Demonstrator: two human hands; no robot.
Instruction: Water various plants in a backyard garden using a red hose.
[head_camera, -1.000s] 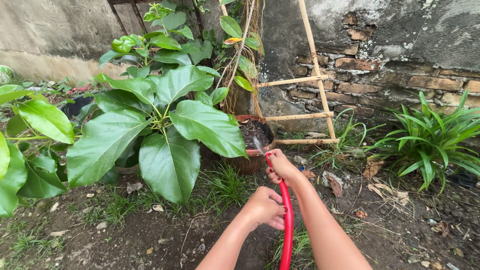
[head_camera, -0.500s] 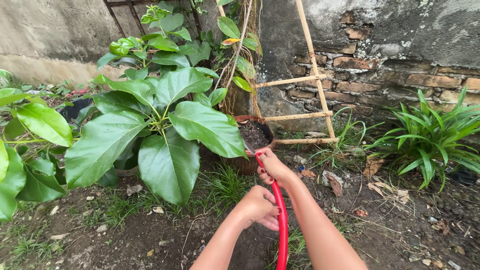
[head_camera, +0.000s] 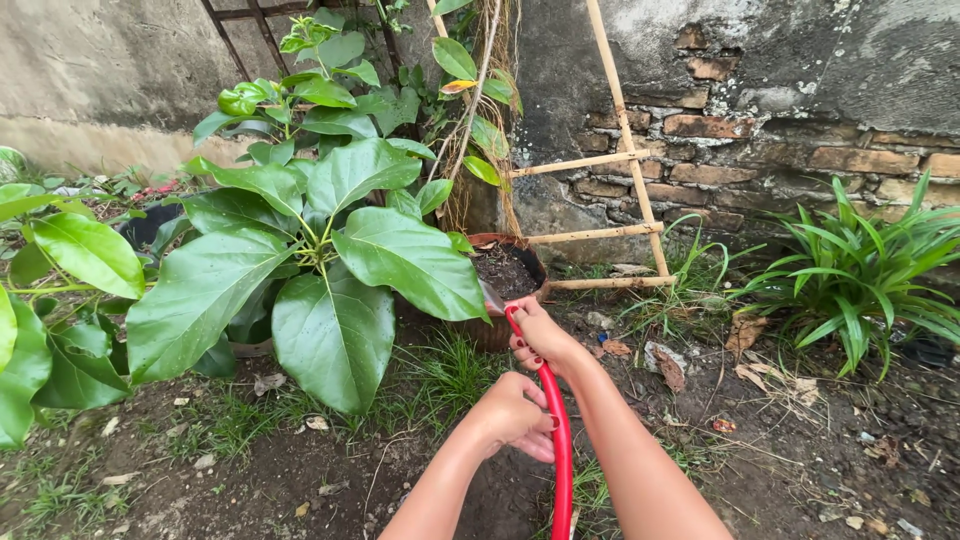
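A weathered wall (head_camera: 760, 60) of grey plaster and bare brick is filling the background, standing just behind the brown pot (head_camera: 510, 290), which is serving as the landmark here. The ground (head_camera: 250, 470) is spreading out in front of the pot as dark, damp soil with tufts of grass and scattered dry leaves. To the left of the pot, a broad-leaved plant (head_camera: 300, 250) is pushing big glossy green leaves over its rim, and more large leaves are crowding in further left. To the right of the pot, well apart, a clump of narrow strap-leaved plants (head_camera: 860, 270) is growing against the wall. A bamboo ladder frame (head_camera: 620, 160) is leaning on the wall just behind and right of the pot. A red hose (head_camera: 560, 450) is running up from the bottom edge toward the pot, its tip lying at the near rim. The right hand (head_camera: 540, 340) is closing its grip around the hose near the tip, just in front of the pot. The left hand (head_camera: 515, 415) is curling its grip around the hose lower down, nearer the person.
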